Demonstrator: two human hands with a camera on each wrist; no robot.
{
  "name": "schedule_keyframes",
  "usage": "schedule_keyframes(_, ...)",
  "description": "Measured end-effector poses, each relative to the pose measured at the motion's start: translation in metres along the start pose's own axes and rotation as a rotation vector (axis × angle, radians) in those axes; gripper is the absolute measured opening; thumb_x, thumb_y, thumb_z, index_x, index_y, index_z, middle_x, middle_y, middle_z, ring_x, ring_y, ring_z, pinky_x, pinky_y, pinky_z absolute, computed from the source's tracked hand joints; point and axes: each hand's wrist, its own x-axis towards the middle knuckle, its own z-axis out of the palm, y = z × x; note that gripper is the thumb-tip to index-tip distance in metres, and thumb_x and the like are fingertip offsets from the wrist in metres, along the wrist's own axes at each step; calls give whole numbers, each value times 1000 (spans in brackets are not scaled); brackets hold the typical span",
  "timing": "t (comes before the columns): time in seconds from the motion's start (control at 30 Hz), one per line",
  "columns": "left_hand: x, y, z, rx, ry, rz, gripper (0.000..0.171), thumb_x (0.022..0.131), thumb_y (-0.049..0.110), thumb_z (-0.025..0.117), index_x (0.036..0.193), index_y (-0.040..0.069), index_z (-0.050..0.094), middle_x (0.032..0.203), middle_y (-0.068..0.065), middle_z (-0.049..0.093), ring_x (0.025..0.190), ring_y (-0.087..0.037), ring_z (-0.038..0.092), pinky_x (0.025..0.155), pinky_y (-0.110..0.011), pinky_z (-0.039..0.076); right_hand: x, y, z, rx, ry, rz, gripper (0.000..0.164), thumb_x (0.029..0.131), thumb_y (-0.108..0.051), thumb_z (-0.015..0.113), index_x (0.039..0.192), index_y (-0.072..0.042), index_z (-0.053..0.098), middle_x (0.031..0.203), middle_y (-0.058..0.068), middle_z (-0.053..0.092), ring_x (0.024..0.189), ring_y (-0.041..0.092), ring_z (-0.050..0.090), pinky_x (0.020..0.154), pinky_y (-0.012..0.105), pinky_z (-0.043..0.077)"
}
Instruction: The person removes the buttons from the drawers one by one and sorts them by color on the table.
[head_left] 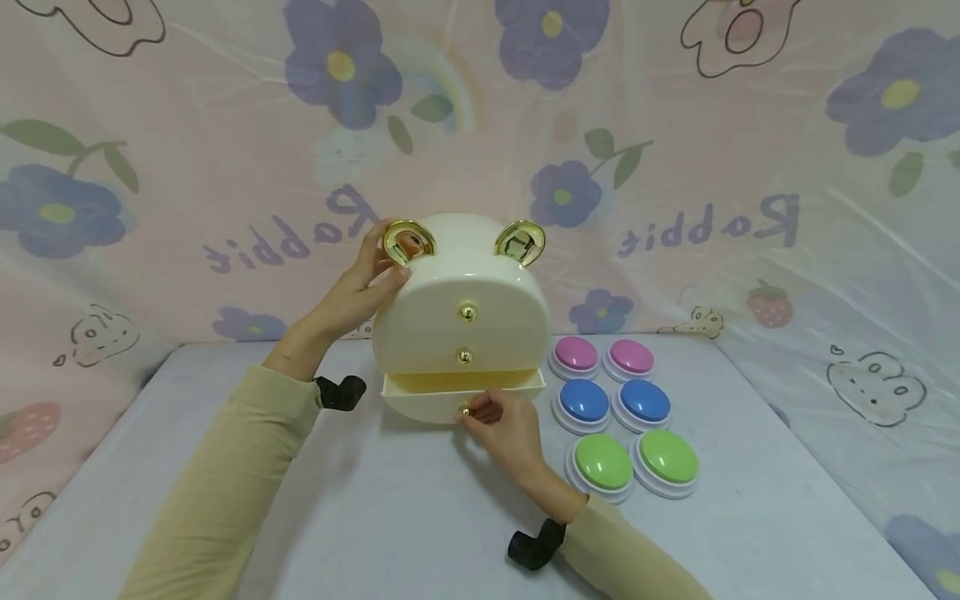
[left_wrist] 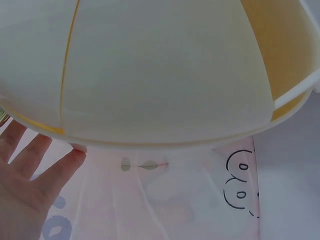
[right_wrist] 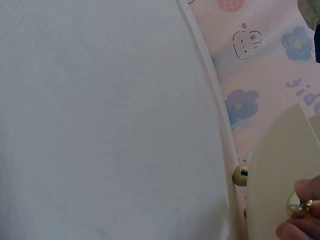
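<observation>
A cream drawer box (head_left: pixel 461 325) with rounded sides, gold ears and gold knobs stands at the back of the table. My left hand (head_left: pixel 363 279) holds its upper left side beside the gold ear (head_left: pixel 408 242), thumb on the front; in the left wrist view the fingers (left_wrist: pixel 62 172) lie along its rear edge. The bottom drawer (head_left: pixel 420 406) is pulled partway out, its visible inside yellowish. My right hand (head_left: pixel 510 433) pinches that drawer's gold knob (right_wrist: pixel 296 205) between thumb and fingers. The upper two drawers are closed.
Right of the box, push buttons with white bases stand in pairs: pink (head_left: pixel 577 353), blue (head_left: pixel 585 401) and green (head_left: pixel 603 462). The white table (head_left: pixel 360 517) meets a printed curtain (head_left: pixel 465 158) at the back. Black camera mounts (head_left: pixel 534 546) hang from both wrists.
</observation>
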Motion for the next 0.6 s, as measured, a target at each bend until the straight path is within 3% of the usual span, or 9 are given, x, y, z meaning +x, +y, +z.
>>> schedule_keyframes(0.6,-1,5,4,-49,46,20,70,99,26,51,152,37,5,151,-16,31,143,-32,27,111,-55,30,15,5,6,-24,18,31,15,74,-10,82,81,-5,69,75,5,70,66,12,66,61,18,54)
